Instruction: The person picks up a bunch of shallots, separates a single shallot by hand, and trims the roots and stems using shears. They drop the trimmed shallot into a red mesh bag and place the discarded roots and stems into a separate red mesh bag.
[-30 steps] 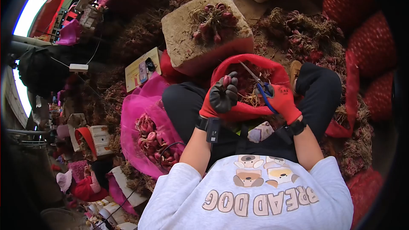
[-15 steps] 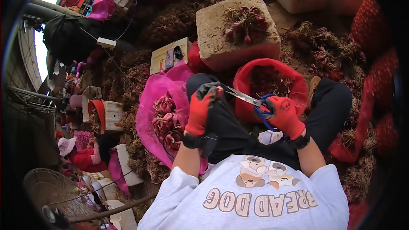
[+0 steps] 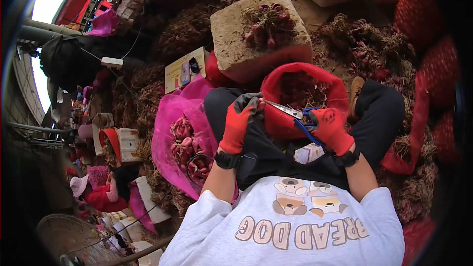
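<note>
My left hand, in a red glove with dark grey fingers, pinches a small reddish shallot, mostly hidden by the fingertips. Blue-handled scissors are gripped in my right hand, gloved the same way, with the blade tips at the shallot. Below and beyond the hands stands a red bag with its rim rolled open and dry stems and reddish bits inside. Left of my left hand, clean pink shallots fill part of an open magenta mesh bag.
Ahead stands a foam block bearing a bunch of untrimmed shallots. A phone lies on a board to its left. Dried shallot heaps surround me. Another person sits far left, near a fan.
The view has shifted slightly. My left hand now holds the shallot at the scissor tips, and the blades look closer together than before.
</note>
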Demonstrator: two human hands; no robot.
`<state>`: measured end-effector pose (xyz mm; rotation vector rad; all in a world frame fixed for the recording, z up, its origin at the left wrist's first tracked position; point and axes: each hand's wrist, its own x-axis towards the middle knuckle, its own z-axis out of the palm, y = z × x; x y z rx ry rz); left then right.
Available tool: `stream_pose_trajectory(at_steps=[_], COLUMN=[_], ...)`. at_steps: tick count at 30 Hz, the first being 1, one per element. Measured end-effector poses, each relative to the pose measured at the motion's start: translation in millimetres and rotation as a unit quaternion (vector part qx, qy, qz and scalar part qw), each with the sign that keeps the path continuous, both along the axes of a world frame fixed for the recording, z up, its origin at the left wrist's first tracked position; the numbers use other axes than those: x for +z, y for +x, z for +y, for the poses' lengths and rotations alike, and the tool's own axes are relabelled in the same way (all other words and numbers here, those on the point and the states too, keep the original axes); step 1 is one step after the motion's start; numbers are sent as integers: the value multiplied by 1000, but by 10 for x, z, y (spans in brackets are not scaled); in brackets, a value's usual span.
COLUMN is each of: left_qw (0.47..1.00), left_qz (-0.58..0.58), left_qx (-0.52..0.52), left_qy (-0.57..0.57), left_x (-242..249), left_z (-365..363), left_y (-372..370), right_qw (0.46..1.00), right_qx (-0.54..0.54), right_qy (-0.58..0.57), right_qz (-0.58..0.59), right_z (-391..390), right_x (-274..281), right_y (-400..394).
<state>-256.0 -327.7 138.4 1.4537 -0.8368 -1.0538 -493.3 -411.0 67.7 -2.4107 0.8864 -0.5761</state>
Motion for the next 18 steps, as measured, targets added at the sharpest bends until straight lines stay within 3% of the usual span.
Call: stream_pose_trajectory(at_steps=[1, 4, 6, 8, 9, 11, 12, 13, 14, 16, 18], left_qw=[1000, 966, 982, 940, 943, 914, 853, 799, 830, 878, 892], left_qz=[26, -249, -134, -262, -235, -290, -460, -494, -446, -344, -301], left_qx=[-2, -22, 128, 202, 207, 227, 161, 129, 122, 132, 159], left_qy=[11, -63, 30, 88, 110, 170, 185, 318, 311, 304, 297], left_x=[0, 275, 575, 772, 705, 338, 27, -1, -272, -636, -536], left_z=[8, 239, 550, 962, 1204, 1826, 2182, 2248, 2460, 2757, 2570], left_y=[7, 188, 497, 977, 1374, 2230, 2708, 2732, 2991, 3287, 3041], right_qw=[1000, 999, 995, 993, 990, 983, 989, 984, 973, 942, 931], right_qx=[-8, -40, -72, -16, 10, 77, 94, 116, 130, 174, 219], right_qy=[5, -15, -70, -95, -102, -83, -103, -127, 54, 115, 121], right_qz=[-6, -7, 22, 68, 93, 143, 50, -37, -182, -261, -267], right_z=[0, -32, -93, -199, -225, -227, -182, -137, -85, 35, 125], right_x=[28, 198, 350, 665, 868, 1402, 1579, 1760, 1984, 2178, 2326], right_y=[-3, -8, -60, -110, -137, -111, -88, -66, -18, -50, -80])
